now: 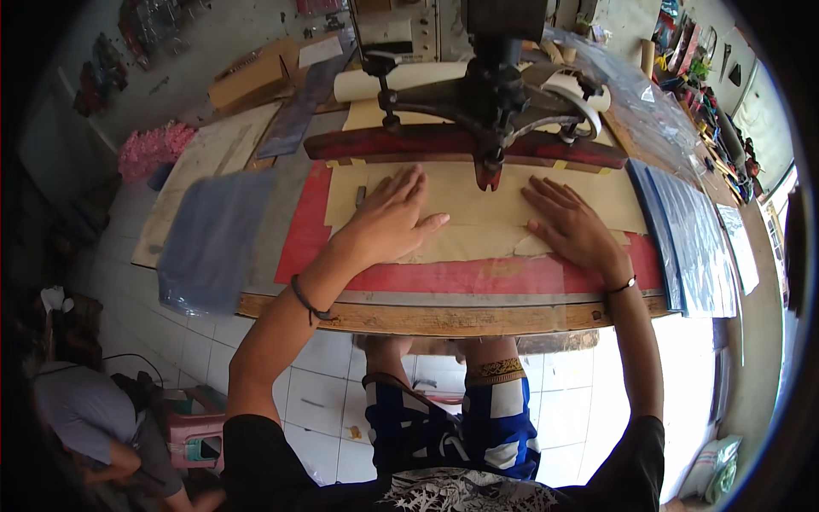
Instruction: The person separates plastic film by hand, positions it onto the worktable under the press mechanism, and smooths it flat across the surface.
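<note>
My left hand (388, 220) lies flat with fingers stretched on a tan sheet (478, 209). My right hand (578, 229) rests the same way on the right part of that sheet, its fingers slightly spread. Under the tan sheet is a larger red sheet (478, 277), showing along the front and left. Just beyond my fingertips, a long red press bar (392, 142) hangs from a dark metal press head (499, 94). A small grey piece (360, 196) sits beside my left fingers. Neither hand holds anything.
Stacks of clear bluish plastic sheets lie at left (213, 243) and right (682, 239) of the wood-edged table (426, 319). Behind the press are a pale roll (367, 85) and a cardboard box (250, 78). Another person (90, 418) bends down at the lower left near a pink stool (194, 435).
</note>
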A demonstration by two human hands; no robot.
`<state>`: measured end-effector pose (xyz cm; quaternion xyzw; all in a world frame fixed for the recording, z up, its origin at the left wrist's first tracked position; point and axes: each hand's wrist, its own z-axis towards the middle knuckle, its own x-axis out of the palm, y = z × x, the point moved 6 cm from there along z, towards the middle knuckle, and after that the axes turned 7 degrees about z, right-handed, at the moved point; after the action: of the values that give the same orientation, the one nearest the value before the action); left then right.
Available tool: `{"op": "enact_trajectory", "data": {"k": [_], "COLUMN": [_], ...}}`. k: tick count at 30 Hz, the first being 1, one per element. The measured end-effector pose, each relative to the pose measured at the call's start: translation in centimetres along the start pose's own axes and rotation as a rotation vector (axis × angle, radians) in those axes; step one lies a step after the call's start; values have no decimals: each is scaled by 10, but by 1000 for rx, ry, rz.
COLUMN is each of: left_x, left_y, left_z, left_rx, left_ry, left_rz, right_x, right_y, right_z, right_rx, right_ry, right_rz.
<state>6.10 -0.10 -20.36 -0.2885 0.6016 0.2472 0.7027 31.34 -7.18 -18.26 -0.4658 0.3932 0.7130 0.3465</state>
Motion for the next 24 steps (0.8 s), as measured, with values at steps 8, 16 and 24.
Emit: {"op": "enact_trajectory", "data": {"k": [8,16,24], "left_x": [-3,2,8], "left_y": [27,26,27], "left_z": [-7,-4,3], "left_rx": [-136,-191,-222], "left_ry": [-41,2,-12], "left_rz": [143,183,192], "right_x": [8,13,8], "right_y": [-4,-15,-29], "right_z": [14,10,5], "right_rx": [72,95,86], "right_ry": [28,6,-44], "right_rz": [-3,37,144]}}
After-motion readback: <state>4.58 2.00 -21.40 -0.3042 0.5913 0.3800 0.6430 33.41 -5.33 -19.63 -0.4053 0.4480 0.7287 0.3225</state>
